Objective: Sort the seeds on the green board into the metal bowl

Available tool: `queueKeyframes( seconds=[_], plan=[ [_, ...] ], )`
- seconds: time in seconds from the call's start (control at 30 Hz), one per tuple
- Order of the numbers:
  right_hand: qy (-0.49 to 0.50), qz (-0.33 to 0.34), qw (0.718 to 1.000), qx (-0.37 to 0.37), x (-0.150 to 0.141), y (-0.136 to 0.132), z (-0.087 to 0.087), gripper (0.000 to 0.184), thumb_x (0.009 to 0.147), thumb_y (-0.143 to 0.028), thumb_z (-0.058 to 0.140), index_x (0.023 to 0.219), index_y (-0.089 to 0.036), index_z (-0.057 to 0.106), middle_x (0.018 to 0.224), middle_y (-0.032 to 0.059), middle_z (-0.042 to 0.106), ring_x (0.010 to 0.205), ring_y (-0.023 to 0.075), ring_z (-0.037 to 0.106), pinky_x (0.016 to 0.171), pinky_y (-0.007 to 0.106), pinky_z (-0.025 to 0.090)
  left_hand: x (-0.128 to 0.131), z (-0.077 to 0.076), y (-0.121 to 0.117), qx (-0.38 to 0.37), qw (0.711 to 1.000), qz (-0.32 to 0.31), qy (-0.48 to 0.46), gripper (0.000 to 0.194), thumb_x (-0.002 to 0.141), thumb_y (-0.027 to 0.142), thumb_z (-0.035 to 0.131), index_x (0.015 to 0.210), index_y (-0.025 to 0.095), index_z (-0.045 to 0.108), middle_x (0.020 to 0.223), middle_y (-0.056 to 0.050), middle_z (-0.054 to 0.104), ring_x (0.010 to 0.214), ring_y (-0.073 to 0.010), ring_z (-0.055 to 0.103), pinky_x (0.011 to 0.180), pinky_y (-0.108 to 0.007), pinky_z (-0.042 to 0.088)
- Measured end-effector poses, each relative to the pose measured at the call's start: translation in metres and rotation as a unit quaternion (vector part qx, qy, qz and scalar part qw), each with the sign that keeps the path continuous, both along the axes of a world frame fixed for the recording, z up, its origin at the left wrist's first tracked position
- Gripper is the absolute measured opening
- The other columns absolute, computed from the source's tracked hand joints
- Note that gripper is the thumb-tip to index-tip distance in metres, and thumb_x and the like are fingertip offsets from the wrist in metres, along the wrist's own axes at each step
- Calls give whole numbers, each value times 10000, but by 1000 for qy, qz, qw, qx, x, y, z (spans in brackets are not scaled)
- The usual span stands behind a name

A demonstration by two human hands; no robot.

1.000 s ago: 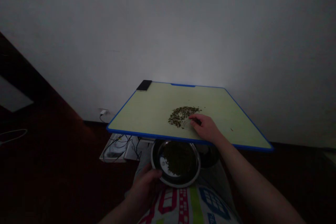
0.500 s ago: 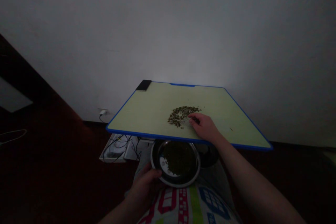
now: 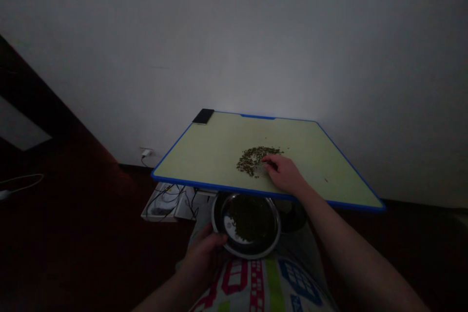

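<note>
A round metal bowl (image 3: 252, 255) is tilted under the table's near edge, held at its left rim by my left hand (image 3: 206, 248), thumb over the rim. Inside lies a heap of small dark greenish-brown grains (image 3: 252, 219). On the pale table (image 3: 204, 156) similar grains (image 3: 250, 158) are spread in a loose patch. My right hand (image 3: 283, 173) rests at the right side of that patch, fingers curled and thumb close to the index finger. Whatever may be between its fingertips is too small and dark to make out.
A black phone or tablet (image 3: 203, 116) lies at the table's far left corner. The table has a raised blue rim (image 3: 183, 183). Below left, a white box (image 3: 161, 204) holds cables, near a plugged-in charger (image 3: 146, 153). A wall stands behind.
The whole view has shifted slightly, moving the table a little right and up. My right hand stays by the grains with only a small finger movement; my left hand still holds the bowl.
</note>
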State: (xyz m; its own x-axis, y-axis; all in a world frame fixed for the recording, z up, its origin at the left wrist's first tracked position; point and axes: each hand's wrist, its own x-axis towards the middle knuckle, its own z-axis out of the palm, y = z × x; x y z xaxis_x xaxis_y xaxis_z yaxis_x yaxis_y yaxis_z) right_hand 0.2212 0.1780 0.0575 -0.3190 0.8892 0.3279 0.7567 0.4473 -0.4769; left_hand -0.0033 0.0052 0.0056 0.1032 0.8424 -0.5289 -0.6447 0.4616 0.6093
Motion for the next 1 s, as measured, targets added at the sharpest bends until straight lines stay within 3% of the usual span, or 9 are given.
queueKeyframes(
  seconds=[0.3,0.6,1.0],
  plan=[
    [28,11,1000,-5,3,-5,0,259,813,-166,543,1015,-172,704,880,67,711,776,179,617,749,312,463,1,3,0,1,1000,-3,10,638,613,88,666,1239,168,570,904,-79,782,854,-289,729,743,-374,585],
    [18,1,1000,1,1,-2,-1,262,844,-194,520,1042,-164,688,925,78,709,814,185,615,768,315,457,0,1,-1,7,1000,-6,20,368,615,96,675,975,165,641,880,-77,780,846,-274,737,746,-363,591],
    [35,28,999,3,2,-3,-3,258,823,-158,538,1029,-160,695,934,80,712,808,185,613,765,317,456,-2,-7,0,27,999,-17,-2,491,648,91,666,1122,175,569,972,-84,771,922,-287,727,829,-416,581]
  ],
)
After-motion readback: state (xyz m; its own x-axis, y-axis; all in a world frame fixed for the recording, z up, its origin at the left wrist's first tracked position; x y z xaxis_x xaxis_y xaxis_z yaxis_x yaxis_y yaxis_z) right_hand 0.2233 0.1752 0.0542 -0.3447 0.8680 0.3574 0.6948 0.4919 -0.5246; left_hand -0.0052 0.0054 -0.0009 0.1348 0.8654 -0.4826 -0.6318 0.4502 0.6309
